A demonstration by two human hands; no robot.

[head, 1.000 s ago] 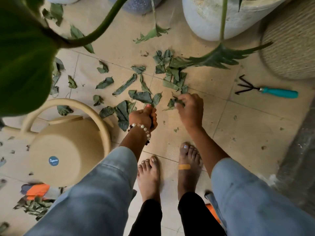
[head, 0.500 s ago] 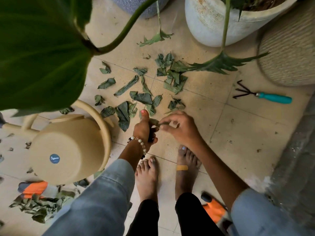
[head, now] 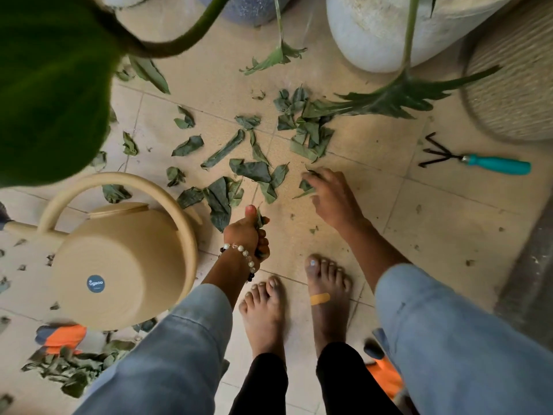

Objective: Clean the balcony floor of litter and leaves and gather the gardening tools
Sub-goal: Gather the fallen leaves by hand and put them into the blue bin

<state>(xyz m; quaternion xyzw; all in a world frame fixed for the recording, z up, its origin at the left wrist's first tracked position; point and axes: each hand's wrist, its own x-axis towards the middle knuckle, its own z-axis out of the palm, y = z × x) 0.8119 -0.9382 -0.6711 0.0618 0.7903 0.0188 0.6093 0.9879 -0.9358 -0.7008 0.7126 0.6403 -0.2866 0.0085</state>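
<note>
Torn green leaves (head: 251,170) lie scattered over the beige floor tiles, with a denser heap (head: 311,136) farther out. My left hand (head: 247,232) grips a small bunch of leaves, thumb up. My right hand (head: 332,196) reaches down with spread fingers onto a leaf piece (head: 305,187) on the floor, touching it. A hand rake with a teal handle (head: 496,163) lies to the right. A beige watering can (head: 119,265) lies on its side at the left. Orange gloves (head: 59,336) and another leaf pile (head: 71,366) sit at the lower left.
A large white pot (head: 374,34) and a blue-grey pot (head: 251,7) stand at the far edge, a woven pouf (head: 514,85) at the right. A big plant leaf (head: 45,85) hangs over the upper left. A grey ledge (head: 532,280) borders the right. My bare feet stand below the hands.
My right hand brought a leaf piece back to the left hand, then moved out again to the leaves on the floor. My left hand kept its bunch and stayed almost still.
</note>
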